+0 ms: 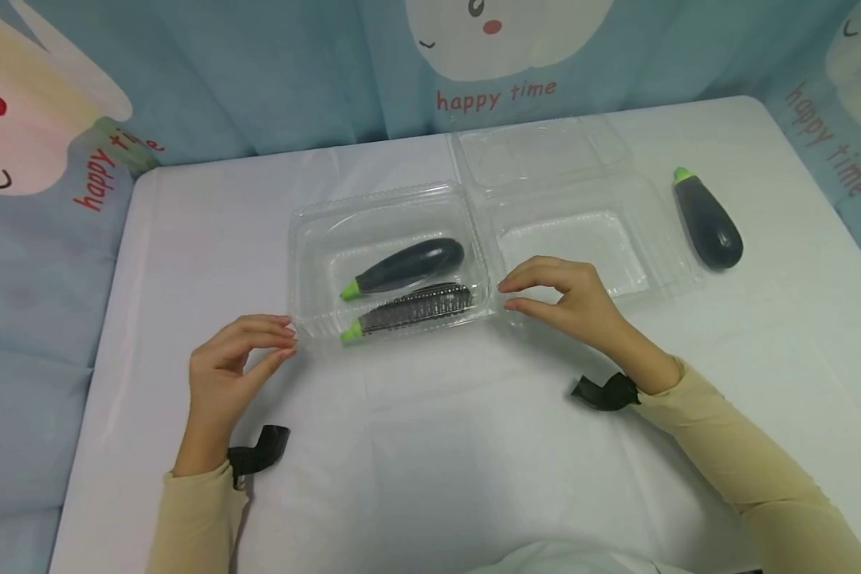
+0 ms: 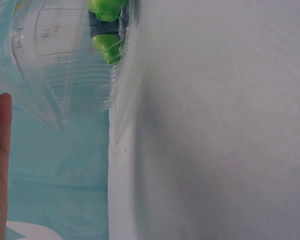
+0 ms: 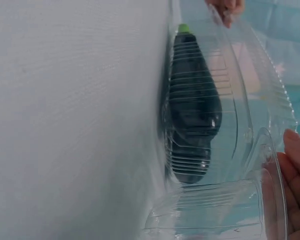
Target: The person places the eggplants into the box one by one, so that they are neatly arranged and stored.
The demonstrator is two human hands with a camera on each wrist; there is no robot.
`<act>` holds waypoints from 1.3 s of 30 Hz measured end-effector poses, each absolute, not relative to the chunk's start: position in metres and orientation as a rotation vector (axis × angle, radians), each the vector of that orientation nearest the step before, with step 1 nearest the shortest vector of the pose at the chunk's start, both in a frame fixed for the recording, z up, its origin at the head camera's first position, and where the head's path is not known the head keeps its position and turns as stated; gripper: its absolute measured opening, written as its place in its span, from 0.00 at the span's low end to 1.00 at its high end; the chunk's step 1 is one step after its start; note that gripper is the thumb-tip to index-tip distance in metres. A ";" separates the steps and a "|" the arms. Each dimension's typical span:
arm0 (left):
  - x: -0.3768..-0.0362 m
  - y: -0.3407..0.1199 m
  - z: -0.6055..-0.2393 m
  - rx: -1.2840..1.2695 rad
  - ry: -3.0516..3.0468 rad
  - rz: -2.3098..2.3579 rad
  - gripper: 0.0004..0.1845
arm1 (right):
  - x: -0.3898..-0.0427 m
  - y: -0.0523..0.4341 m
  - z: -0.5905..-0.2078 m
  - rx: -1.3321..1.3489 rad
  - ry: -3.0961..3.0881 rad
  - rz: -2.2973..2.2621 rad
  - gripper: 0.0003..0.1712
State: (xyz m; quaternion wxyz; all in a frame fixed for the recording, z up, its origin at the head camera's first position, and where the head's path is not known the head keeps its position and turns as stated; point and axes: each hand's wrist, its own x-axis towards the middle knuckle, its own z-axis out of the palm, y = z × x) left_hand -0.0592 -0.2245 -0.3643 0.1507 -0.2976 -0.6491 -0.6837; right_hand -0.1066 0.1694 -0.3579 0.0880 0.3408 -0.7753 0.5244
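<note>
Clear clamshell box (image 1: 391, 263) between hands, apparently just touching

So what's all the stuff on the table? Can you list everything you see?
closed clear box: 1, see-through plastic, middle of the table, lid down.
eggplants in the box: 2, dark purple with green stems, side by side inside the closed clear box.
open clear box: 1, see-through plastic, right of the closed one, lid folded back, nothing inside.
loose eggplant: 1, dark purple with green stem, on the table right of the open clear box.
tablecloth: 1, white, covers the table.
curtain: blue, cartoon faces, "happy time", behind the table.
left hand: 1, at the closed box's left front corner.
right hand: 1, at its right front corner.
</note>
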 end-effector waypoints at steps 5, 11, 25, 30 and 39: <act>-0.059 -0.226 -0.371 -0.853 -1.876 -1.949 0.13 | -0.106 0.168 -0.357 1.045 -2.333 1.555 0.15; -0.057 -0.228 -0.375 -0.781 -1.915 -1.986 0.12 | -0.108 0.168 -0.355 1.049 -2.404 1.538 0.14; -0.048 -0.214 -0.371 -0.441 -2.007 -1.978 0.08 | -0.111 0.167 -0.349 1.030 -2.502 1.453 0.12; -0.046 -0.206 -0.370 -0.300 -1.988 -1.917 0.09 | -0.112 0.168 -0.353 1.076 -2.470 1.456 0.12; -0.042 -0.200 -0.370 0.070 -2.316 -1.800 0.12 | -0.112 0.168 -0.355 1.102 -2.435 1.491 0.13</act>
